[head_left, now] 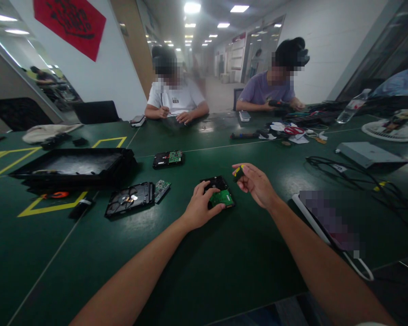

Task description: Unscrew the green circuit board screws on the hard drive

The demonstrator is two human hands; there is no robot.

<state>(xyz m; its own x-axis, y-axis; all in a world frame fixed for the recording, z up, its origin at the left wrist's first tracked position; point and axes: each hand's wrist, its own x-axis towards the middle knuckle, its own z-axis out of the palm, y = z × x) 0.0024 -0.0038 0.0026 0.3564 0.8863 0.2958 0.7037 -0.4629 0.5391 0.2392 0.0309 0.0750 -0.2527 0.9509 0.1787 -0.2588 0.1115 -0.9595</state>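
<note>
Black hard drive, green circuit board

Yellow tape marks the green table on the left, where I see a black tray. Three hard drives lie nearer the middle, one with a circuit board just beside it; a grey box and a plastic bottle sit right.

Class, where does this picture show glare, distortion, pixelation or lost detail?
Head view: ceiling lights burn out to white; head view: the black tray carries a pale sheen; head view: the white wall at left leans, wide-angle style; head view: pixel blocks mask the phone-like device; head view: fine detail on the hard drive is lost.
</note>
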